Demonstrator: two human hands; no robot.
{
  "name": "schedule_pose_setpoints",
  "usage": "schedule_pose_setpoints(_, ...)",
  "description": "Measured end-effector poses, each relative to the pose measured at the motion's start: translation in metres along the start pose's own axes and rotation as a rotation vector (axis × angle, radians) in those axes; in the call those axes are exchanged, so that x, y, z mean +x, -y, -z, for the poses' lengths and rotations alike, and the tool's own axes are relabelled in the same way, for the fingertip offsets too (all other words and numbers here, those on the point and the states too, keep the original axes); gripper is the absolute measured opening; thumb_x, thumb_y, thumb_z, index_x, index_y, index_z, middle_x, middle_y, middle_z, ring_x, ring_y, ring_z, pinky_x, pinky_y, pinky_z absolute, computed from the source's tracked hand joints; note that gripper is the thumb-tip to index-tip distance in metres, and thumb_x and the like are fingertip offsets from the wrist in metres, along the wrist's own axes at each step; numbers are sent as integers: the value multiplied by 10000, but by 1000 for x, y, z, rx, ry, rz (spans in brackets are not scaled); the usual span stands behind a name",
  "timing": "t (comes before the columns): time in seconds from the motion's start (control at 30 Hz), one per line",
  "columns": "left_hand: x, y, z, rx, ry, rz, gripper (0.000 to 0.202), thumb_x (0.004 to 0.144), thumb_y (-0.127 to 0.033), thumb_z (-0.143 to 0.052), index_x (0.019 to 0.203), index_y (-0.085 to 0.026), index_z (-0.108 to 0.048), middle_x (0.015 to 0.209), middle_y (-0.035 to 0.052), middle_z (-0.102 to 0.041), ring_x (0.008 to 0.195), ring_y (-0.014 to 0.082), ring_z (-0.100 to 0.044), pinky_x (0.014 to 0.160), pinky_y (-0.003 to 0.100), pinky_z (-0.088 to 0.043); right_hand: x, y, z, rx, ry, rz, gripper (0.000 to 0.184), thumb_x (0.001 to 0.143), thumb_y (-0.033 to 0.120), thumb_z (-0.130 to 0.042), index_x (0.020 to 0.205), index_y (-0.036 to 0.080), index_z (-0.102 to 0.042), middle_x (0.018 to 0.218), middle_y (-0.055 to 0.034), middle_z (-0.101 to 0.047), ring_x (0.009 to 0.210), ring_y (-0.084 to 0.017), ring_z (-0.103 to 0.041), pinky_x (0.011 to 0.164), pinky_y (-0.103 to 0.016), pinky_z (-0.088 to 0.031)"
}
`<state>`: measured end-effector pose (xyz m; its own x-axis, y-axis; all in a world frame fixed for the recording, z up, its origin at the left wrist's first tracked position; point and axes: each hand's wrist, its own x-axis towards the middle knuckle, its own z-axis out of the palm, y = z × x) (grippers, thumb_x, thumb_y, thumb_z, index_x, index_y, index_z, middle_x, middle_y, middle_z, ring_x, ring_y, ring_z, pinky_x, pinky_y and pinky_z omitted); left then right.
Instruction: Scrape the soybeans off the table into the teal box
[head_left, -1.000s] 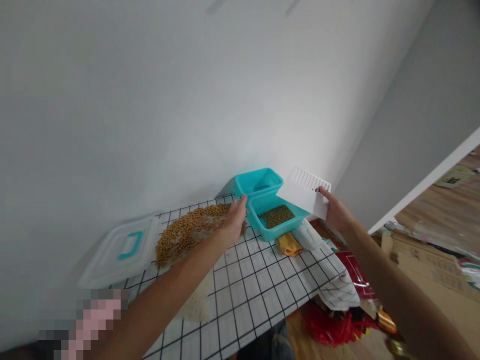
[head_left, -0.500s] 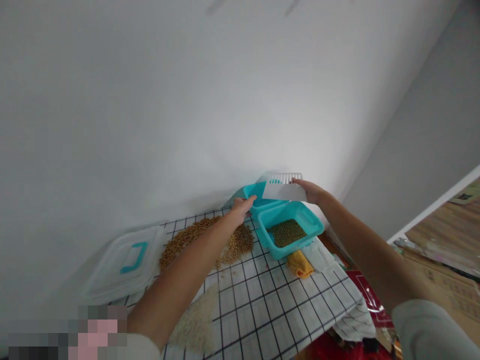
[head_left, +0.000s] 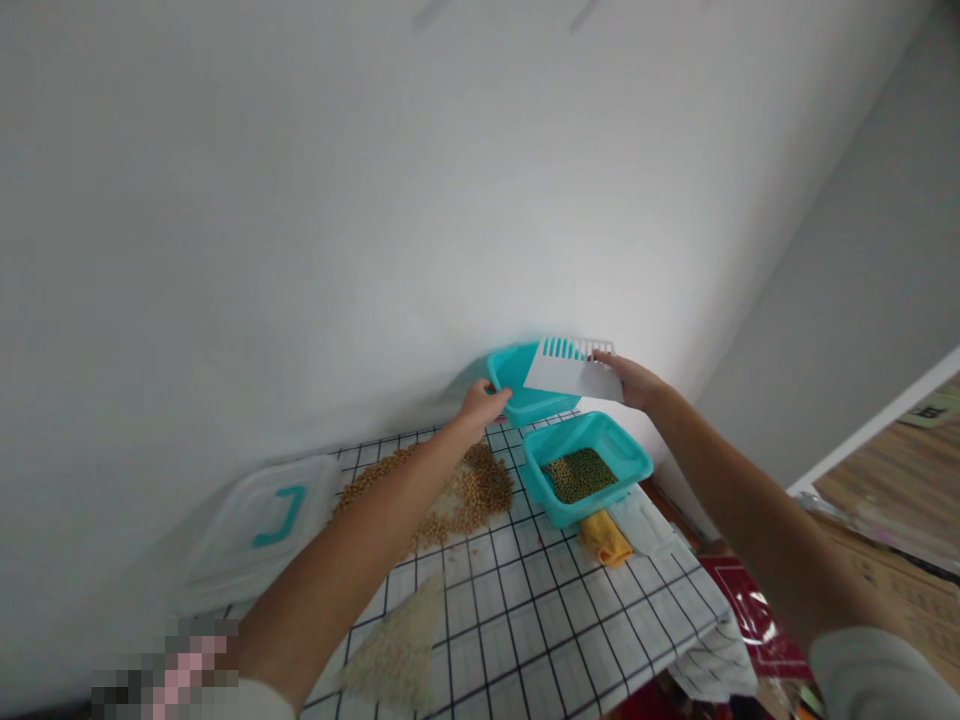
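My left hand [head_left: 482,402] grips the near rim of an empty teal tray [head_left: 517,382] and holds it tipped up off the table by the wall. My right hand [head_left: 632,380] holds a flat white plastic scraper with a slotted edge [head_left: 570,366] over that tray's opening. A second teal tray [head_left: 586,476] with green beans [head_left: 579,472] in it sits on the checked cloth below my right arm. A spread of yellow-brown beans [head_left: 465,490] lies on the cloth under my left forearm.
A clear lid with a teal handle [head_left: 262,520] lies at the left by the wall. A heap of white rice [head_left: 394,650] is near the front. An orange cloth [head_left: 604,538] and a white object sit past the bean tray. The checked cloth [head_left: 540,620] hangs over the right edge.
My left hand went from the bean pile to the far tray's rim and lifted it. My right hand carried the scraper left, over that tray.
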<state>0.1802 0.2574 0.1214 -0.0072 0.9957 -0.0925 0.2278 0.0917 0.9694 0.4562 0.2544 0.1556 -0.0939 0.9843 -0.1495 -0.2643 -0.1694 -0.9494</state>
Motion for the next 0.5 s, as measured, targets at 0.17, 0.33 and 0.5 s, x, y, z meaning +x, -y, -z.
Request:
schedule_pose_setpoints(0.17,-60,-19,35,34,-106,-211,206,847,-305,-661,1009,-203,-586,888,34,-663,792,199,-666,707,343,-556,-57,16,-27,15,40,83,156,950,359,-571,970,215,-626,801,-31,-765,624,-170,-711,606,-267,-601)
schedule_pose_setpoints(0.33,-181,-13,87,168,-151,-386,631,801,-457,-708,1318,-286,-388,981,42,-670,782,218,-666,732,382,-554,-155,-9,-63,8,44,124,189,919,419,-603,1013,259,-640,882,-29,-766,737,-219,-738,653,-319,-620)
schedule_pose_setpoints(0.5,-308,26,125,24,-264,-168,738,790,-567,-661,1446,-359,-393,1506,49,-471,1387,341,-420,1099,471,-442,-257,-70,-88,85,-71,-96,424,838,500,-660,1214,310,-619,1126,-79,-745,915,-316,-742,692,-415,-644)
